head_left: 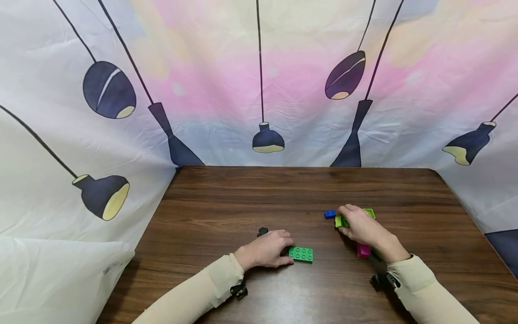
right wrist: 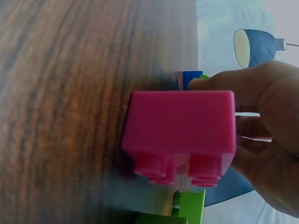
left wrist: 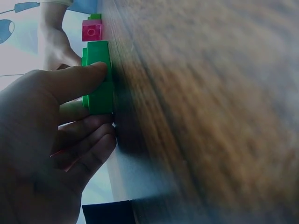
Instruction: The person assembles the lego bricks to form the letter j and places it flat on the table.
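My left hand (head_left: pixel 269 249) holds the left end of a green toy building brick (head_left: pixel 303 254), studs up on the table. In the left wrist view the thumb presses one side of this green brick (left wrist: pixel 99 95), with fingers at its other side. Farther right, my right hand (head_left: pixel 366 227) pinches a lime green brick (head_left: pixel 338 222), partly covered by the fingers. Just left of that lies a small blue brick (head_left: pixel 329 214). A pink brick (head_left: pixel 363 251) sits under the right wrist; in the right wrist view the pink brick (right wrist: pixel 180 123) hides much of the grip.
Another lime piece (head_left: pixel 370 212) shows behind the right hand. Green pieces (right wrist: pixel 189 205) also lie near the pink brick. A small black piece (head_left: pixel 262 231) is behind the left hand. The brown wooden table (head_left: pixel 226 193) meets a printed cloth (head_left: pixel 226 148) at its back edge.
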{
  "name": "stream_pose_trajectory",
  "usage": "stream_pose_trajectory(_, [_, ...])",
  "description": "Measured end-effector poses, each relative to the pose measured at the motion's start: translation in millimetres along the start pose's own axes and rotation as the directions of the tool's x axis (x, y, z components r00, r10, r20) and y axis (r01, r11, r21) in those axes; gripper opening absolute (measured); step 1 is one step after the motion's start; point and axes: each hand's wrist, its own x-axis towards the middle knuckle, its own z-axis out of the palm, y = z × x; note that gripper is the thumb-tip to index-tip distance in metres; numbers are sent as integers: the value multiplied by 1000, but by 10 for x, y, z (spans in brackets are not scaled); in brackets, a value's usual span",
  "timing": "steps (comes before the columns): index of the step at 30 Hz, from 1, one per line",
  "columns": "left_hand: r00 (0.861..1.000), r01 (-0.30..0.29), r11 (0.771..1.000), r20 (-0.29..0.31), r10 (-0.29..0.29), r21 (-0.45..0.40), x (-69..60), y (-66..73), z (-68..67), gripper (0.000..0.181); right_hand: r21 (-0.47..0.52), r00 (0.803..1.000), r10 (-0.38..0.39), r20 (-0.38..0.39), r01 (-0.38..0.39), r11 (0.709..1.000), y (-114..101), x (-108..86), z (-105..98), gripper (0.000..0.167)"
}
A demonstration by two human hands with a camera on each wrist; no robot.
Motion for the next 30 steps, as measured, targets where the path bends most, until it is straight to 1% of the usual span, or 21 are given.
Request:
stream_pose_trajectory(5, [1000, 4, 1000, -4, -4, -3, 3, -10, -2, 27, 17, 1000, 21, -3, -21, 1000, -6, 2, -1, 35])
stream_pose_trajectory(9, [1000, 12, 1000, 5, -12, -7, 1, -3, 2, 28, 31, 999, 47, 1, -47, 998, -9, -7, 3, 34])
stream_pose_trajectory(14, [1000, 20, 999, 14, -19, -37, -2, 10, 1, 28, 65, 996, 85, 18, -86, 994, -14, -29, 2, 32])
stream_pose_trajectory(17, [1000, 22, 999, 16, -21, -37, 0, 12, -5, 28, 83, 995, 99, 33, -101, 991, -11, -37, 3, 33])
stream_pose_trajectory(20, [1000, 26, 999, 18, -25, -35, 10, 11, -10, 28, 93, 993, 106, 52, -110, 990, -9, -26, 4, 34])
stream_pose_trajectory(26, [999, 35, 998, 14, -34, -43, 2, 13, -17, 29, 62, 990, 91, 111, -98, 993, -25, -3, -12, 33])
stream_pose_trajectory(30, [999, 34, 999, 4, -34, -29, -7, 11, -11, 29, 52, 983, 100, 152, -109, 993, -43, 12, -21, 34])
